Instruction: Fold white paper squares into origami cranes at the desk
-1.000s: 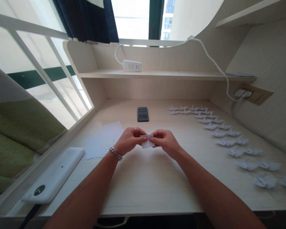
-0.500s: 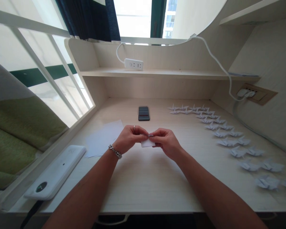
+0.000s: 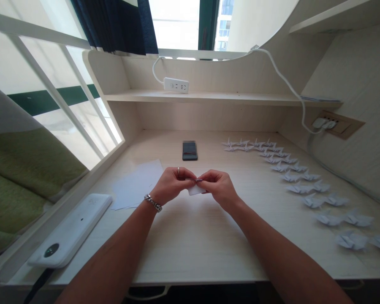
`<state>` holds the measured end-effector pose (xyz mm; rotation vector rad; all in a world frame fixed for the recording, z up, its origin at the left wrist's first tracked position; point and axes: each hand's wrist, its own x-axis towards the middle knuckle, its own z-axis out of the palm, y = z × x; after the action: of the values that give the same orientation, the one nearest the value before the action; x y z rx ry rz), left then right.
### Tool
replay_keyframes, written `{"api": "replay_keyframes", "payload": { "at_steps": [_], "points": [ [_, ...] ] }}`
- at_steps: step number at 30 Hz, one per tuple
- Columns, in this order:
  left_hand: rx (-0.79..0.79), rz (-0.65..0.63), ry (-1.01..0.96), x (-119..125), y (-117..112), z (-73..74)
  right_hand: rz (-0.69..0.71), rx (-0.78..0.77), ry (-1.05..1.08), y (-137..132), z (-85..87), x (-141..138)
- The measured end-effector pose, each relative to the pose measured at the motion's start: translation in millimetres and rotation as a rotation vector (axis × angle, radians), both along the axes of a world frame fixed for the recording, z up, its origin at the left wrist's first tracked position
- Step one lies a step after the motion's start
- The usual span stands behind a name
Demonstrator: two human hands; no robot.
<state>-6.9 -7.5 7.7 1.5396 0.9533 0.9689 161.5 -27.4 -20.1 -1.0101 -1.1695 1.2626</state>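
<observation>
We hold a small folded piece of white paper (image 3: 195, 189) between our two hands, just above the tabletop (image 3: 190, 236). Our left hand (image 3: 172, 185) pinches its left edge with thumb and fingertips closed on it; a ring sits on one finger and a chain bracelet (image 3: 153, 203) on the wrist. Our right hand (image 3: 219, 187) pinches the right edge the same way, the fingertips of both hands almost meeting over the paper's top fold. To the left of our left hand lie flat white sheets (image 3: 137, 183), and further left and nearer to us a white device (image 3: 71, 230) rests at the tabletop's edge. Beyond our hands a dark phone (image 3: 190, 150) lies flat. To the right of our right hand, rows of folded paper cranes (image 3: 299, 181) curve from beyond the hands toward us.
</observation>
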Motion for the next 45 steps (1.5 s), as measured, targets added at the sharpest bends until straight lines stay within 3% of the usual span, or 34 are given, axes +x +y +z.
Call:
{"api": "replay_keyframes", "payload": {
  "at_steps": [13, 18, 24, 45],
  "points": [
    [0.037, -0.009, -0.060, -5, 0, 1.3, 0.112, -0.062, 0.151, -3, 5.8, 5],
    [0.086, -0.019, 0.008, -5, -1, 1.7, 0.235, -0.107, 0.190, -1, 7.6, 10],
    [0.129, -0.038, 0.112, -4, 1, -3.2, 0.183, -0.141, 0.099, 1, 3.2, 9],
    [0.095, -0.045, 0.138, -6, 2, -2.6, 0.190, -0.145, 0.073, 2, 1.1, 7]
  ]
}}
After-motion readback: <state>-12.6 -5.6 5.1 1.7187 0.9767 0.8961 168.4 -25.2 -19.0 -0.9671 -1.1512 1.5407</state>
